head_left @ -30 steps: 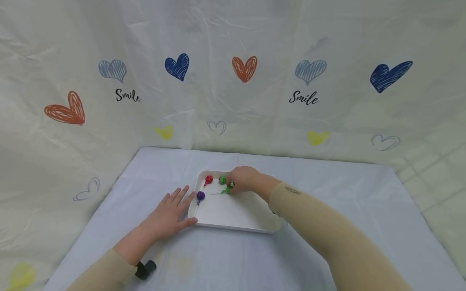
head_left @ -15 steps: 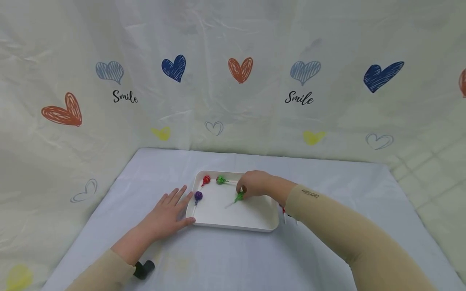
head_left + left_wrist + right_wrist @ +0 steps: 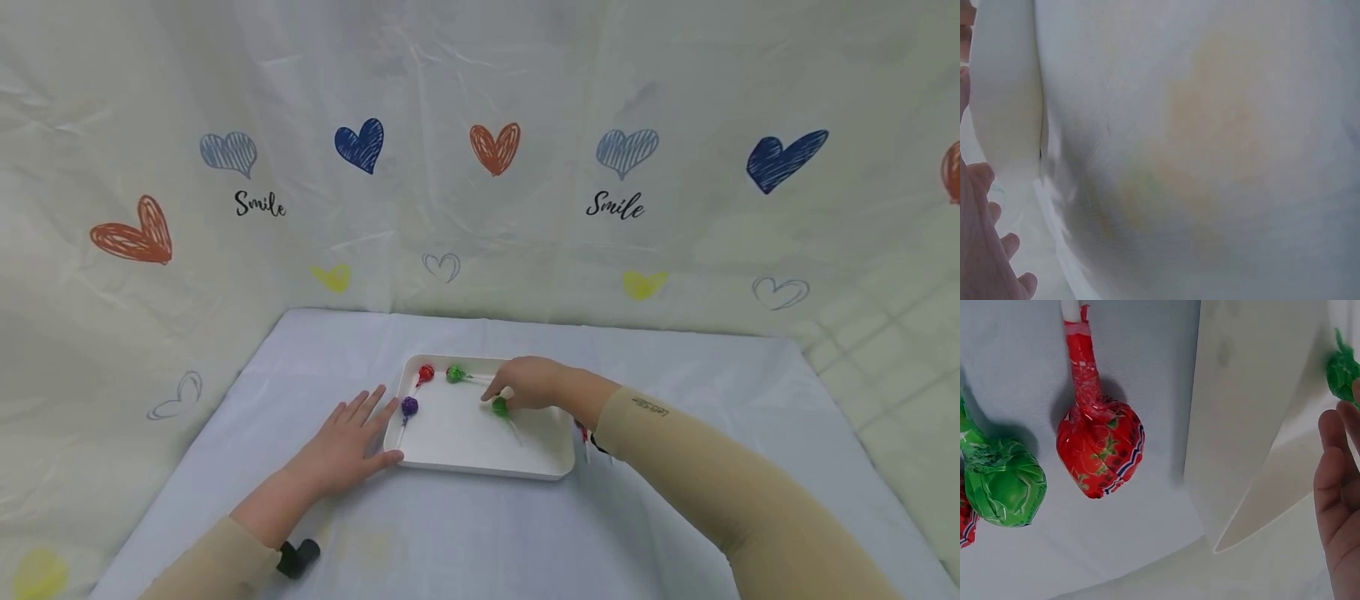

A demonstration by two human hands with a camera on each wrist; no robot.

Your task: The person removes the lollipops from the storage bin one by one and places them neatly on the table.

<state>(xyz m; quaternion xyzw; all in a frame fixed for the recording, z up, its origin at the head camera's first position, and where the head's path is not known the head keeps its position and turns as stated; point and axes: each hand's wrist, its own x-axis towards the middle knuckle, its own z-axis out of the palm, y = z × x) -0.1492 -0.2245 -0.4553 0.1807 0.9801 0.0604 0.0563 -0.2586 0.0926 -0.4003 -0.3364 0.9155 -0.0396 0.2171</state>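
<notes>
Your left grip is lying spread along the left edge of the white tray; your right grip is hovering at a green lollipop, just right of the tray's middle; I cannot tell whether you are pinching it. A red lollipop, a purple lollipop and a second green lollipop are resting toward the tray's left and far sides.
</notes>
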